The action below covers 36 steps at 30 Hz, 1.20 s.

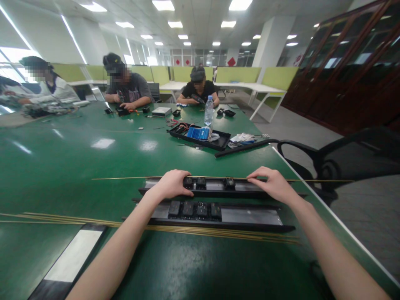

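No words or numbers can be read for certain. The blue pack (198, 133), just in front of the bottle (208, 111), bears a small pale mark, too tiny to make out. Far behind the bottle hang red diamond signs: two small ones (177, 62) to its left, a larger one (231, 62) to its right. Farther right of the bottle, a red-and-white sign (298, 61) is blurred.

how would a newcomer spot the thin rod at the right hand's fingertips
On the green table, find the two dark channels lying one behind the other. A thin golden rod runs along the far edge of the farther channel, with the right hand touching it. Unlike the similar rods grouped nearer the camera, it is on its own.
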Tool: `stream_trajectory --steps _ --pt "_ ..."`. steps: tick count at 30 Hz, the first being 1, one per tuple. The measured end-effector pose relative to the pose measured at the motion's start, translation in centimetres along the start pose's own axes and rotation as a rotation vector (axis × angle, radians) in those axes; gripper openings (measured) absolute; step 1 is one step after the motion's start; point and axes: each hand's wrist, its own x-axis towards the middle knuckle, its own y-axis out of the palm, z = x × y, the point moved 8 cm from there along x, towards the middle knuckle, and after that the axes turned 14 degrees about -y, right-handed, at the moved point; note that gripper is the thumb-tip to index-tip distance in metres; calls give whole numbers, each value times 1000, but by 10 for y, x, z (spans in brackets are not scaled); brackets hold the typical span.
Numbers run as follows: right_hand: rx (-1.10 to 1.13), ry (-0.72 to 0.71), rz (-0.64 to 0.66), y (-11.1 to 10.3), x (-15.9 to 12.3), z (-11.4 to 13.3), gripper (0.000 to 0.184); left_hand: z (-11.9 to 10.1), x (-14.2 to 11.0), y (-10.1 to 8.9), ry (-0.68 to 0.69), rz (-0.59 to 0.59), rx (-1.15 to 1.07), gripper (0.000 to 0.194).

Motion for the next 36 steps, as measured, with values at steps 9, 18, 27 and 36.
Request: stream_trajectory --steps 9,18,27,36 --pt "11 17 4 -2 -2 -3 22 1 1 1 -4 0 -3 71" --pt "13 46 22 -6 -5 -7 21 0 0 0 -9 18 -11 68" --pt "23 68 51 -7 -9 -15 21 -1 0 0 1 9 -2 67" --pt "26 87 58 -10 -12 -22 23 1 2 2 4 8 -2 70"
